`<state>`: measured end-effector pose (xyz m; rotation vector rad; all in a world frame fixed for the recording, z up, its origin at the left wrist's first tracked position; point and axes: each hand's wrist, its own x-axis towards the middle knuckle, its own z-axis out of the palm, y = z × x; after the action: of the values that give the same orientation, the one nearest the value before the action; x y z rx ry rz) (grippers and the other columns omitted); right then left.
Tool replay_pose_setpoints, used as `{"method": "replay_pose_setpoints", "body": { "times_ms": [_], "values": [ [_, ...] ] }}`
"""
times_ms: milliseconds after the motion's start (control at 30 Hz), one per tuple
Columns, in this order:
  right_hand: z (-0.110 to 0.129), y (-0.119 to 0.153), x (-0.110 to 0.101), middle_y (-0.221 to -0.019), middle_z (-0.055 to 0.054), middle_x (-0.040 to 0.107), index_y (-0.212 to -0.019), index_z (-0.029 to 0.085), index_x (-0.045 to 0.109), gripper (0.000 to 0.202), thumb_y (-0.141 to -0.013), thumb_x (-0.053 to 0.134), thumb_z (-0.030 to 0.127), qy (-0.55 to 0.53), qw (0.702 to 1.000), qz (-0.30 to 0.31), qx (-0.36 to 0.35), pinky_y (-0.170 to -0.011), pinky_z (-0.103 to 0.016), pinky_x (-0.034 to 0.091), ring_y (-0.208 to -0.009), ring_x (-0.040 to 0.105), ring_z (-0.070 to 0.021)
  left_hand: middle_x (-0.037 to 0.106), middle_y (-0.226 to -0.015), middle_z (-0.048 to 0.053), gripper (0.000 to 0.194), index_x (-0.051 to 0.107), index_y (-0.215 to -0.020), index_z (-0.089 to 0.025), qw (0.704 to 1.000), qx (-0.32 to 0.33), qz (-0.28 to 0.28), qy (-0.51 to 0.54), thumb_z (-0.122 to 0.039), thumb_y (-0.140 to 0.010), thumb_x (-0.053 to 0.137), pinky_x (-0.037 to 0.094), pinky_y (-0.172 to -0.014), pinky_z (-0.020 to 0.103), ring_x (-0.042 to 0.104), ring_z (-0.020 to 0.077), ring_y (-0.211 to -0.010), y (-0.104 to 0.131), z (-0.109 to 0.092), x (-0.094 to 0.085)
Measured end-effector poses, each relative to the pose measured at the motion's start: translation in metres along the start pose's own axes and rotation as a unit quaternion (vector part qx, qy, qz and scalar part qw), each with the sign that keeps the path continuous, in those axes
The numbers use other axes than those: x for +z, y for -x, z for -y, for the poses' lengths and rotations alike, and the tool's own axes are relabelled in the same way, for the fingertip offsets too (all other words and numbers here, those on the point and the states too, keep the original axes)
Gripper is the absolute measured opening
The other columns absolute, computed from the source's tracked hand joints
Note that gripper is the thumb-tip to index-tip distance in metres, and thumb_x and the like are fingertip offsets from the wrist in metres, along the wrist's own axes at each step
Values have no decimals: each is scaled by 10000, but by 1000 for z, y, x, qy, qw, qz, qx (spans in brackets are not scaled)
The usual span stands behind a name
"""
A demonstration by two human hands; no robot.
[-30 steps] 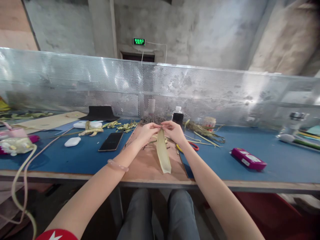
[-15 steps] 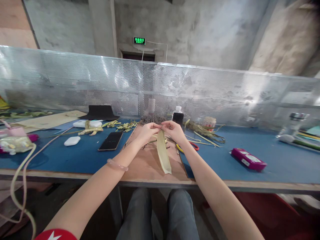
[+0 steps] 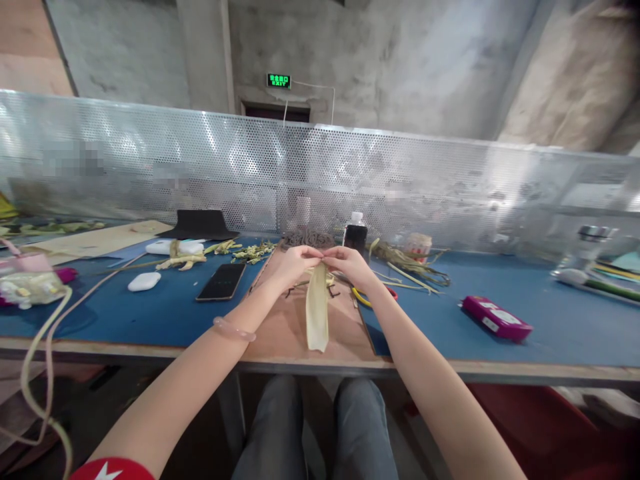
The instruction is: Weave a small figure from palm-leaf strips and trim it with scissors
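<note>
A long, pale green-yellow strip that looks like a dried leaf [image 3: 317, 313] hangs down over the wooden board [image 3: 285, 327]. My left hand [image 3: 301, 262] pinches its upper end from the left. From the right, my right hand [image 3: 347, 263] pinches the same end, the fingertips of both hands meeting there. Behind the strip, more thin pale strips lie on the board, partly covered by my hands. Scissors with red and yellow handles [image 3: 365, 298] lie by my right wrist, partly hidden by the forearm. A greyish coiled bundle [image 3: 307, 239] sits just beyond my hands.
A phone [image 3: 221, 282] and a white case [image 3: 145, 281] lie to the left, near scattered leaf scraps [image 3: 253, 253]. A bottle [image 3: 355, 230] and dried stalks [image 3: 410, 263] are at the back right. A magenta packet [image 3: 496, 318] lies right. A perforated metal screen [image 3: 430, 180] borders the table's back.
The strip's lower end has swung to the left, so it now hangs straighter. My right hand has lowered slightly; both hands still pinch the upper end.
</note>
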<state>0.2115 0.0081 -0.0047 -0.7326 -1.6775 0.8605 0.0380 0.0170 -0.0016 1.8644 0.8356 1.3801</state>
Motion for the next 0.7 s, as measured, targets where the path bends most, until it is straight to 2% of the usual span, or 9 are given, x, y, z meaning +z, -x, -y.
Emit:
{"method": "replay_pose_setpoints", "body": {
  "times_ms": [233, 433, 600, 700],
  "values": [
    [2, 0, 2, -753, -44, 713, -781, 157, 696, 186, -674, 719, 308, 2, 1000, -14, 7, -668, -312, 559, -644, 659, -154, 685, -835, 66, 135, 701, -786, -155, 1000, 4, -4, -15, -186, -659, 666, 462, -809, 334, 617, 200, -819, 3, -5, -1],
    [0, -1, 3, -743, -36, 703, -762, 164, 666, 185, -663, 716, 313, 25, 999, -34, -13, -670, -312, 542, -672, 659, -164, 682, -792, 56, 149, 691, -808, -161, 999, -26, 9, 30, -173, -699, 590, 481, -759, 319, 628, 189, -777, 1, 0, 1],
    [5, 0, 5, -729, -27, 684, -734, 162, 644, 149, -674, 680, 294, 70, 996, -46, -40, -669, -298, 511, -664, 632, -154, 669, -839, 58, 155, 624, -882, -178, 995, -48, -1, 85, -277, -777, 566, 498, -720, 306, 641, 179, -773, -2, 4, 1],
    [6, -1, 6, -732, -24, 678, -734, 165, 643, 119, -678, 655, 270, 98, 992, -48, -57, -677, -294, 497, -680, 620, -157, 660, -827, 63, 213, 615, -853, -178, 993, -64, 6, 97, -379, -784, 599, 501, -706, 310, 638, 184, -768, -2, 6, 0]
  ]
}}
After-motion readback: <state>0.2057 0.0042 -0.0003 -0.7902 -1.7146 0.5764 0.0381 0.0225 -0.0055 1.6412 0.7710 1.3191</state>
